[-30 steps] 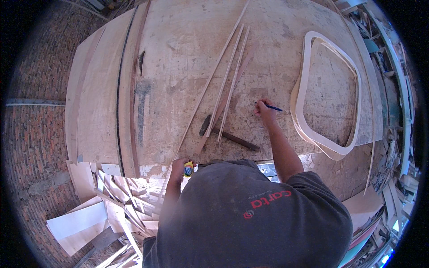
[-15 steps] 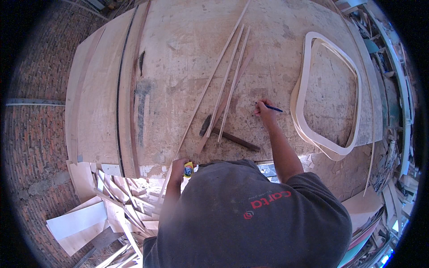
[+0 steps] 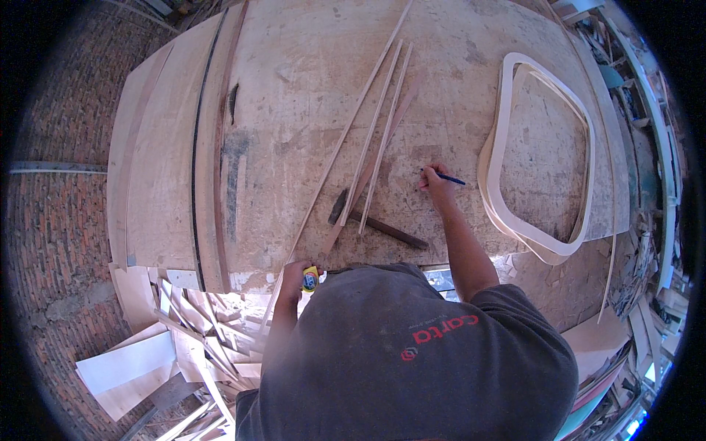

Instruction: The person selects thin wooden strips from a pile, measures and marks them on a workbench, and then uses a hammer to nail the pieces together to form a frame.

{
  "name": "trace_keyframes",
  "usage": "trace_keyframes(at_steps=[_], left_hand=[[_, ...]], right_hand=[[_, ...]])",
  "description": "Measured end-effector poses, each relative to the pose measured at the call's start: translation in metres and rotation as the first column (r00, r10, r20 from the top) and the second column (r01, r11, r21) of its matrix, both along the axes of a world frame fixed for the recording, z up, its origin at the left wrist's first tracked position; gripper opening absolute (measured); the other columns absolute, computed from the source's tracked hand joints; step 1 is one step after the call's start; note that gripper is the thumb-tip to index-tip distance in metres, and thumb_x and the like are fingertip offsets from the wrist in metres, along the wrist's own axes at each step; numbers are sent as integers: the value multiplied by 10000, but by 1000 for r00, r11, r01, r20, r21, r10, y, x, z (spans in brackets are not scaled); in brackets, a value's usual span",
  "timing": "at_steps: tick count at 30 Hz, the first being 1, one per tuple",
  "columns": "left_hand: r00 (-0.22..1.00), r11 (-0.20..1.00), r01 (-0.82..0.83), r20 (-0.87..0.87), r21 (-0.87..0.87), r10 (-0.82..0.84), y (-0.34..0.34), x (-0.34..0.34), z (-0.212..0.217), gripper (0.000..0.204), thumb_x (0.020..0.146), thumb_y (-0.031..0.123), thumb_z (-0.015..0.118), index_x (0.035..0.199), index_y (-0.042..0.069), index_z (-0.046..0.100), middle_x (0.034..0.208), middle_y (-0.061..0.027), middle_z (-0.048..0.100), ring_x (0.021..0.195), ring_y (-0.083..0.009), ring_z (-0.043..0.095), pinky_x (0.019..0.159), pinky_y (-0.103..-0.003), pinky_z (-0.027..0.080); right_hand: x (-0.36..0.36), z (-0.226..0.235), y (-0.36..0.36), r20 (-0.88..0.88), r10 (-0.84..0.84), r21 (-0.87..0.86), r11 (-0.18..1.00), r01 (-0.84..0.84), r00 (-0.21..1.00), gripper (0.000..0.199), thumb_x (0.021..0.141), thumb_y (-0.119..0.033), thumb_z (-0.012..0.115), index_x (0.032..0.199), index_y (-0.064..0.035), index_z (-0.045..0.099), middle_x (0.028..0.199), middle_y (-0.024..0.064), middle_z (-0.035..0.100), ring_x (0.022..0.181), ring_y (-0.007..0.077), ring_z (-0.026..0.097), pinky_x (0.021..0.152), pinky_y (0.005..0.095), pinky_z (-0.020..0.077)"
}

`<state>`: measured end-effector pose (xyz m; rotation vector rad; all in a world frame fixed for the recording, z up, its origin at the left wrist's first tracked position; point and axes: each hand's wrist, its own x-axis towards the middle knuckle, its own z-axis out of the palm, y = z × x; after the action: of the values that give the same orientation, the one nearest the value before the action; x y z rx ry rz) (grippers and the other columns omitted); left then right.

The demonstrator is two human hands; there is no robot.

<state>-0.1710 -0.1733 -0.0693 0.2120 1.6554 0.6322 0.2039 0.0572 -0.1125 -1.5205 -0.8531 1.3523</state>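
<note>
Held unchanged over the last second: right hand (image 3: 440, 189) gripping blue pencil (image 3: 443, 176) on workbench (image 3: 309, 95) beside thin strips (image 3: 371, 154), left hand (image 3: 298, 278) closed around yellow tape measure (image 3: 310, 279) at near edge, marking apparently paused.

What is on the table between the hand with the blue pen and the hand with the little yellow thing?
In the head view, a hammer and the near ends of thin wooden strips lie on the workbench between the right hand and left hand.

Bright even daylight, sharp centre, fisheye bending, dark rim
</note>
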Motion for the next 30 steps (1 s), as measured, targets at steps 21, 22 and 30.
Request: trace_keyframes(at_steps=[21,22,30], left_hand=[[1000,1000,-13,-16,6,13,-1,1,1,250,811,140,536,871,-61,672,783,-168,693,667,-236,677,608,-322,525],[999,999,-39,-3,-6,39,-1,1,-1,252,812,142,536,872,-61,673,784,-168,693,666,-236,677,607,-321,525],[1000,1000,-21,-4,8,21,-3,-1,-3,248,820,145,531,863,-52,677,777,-157,692,659,-227,673,602,-318,522]], right_hand=[[-1,2,0,30,0,-7,1000,0,1000,113,878,-151,595,898,-40,607,714,29,609,536,106,586,474,243,481],[-1,2,0,25,-1,-9,1000,1,1000,110,879,-148,593,895,-40,606,713,29,608,537,106,587,474,243,482],[-1,2,-1,12,10,2,1000,-10,1000,104,885,-140,578,893,-39,600,722,34,610,545,107,590,479,243,487]])
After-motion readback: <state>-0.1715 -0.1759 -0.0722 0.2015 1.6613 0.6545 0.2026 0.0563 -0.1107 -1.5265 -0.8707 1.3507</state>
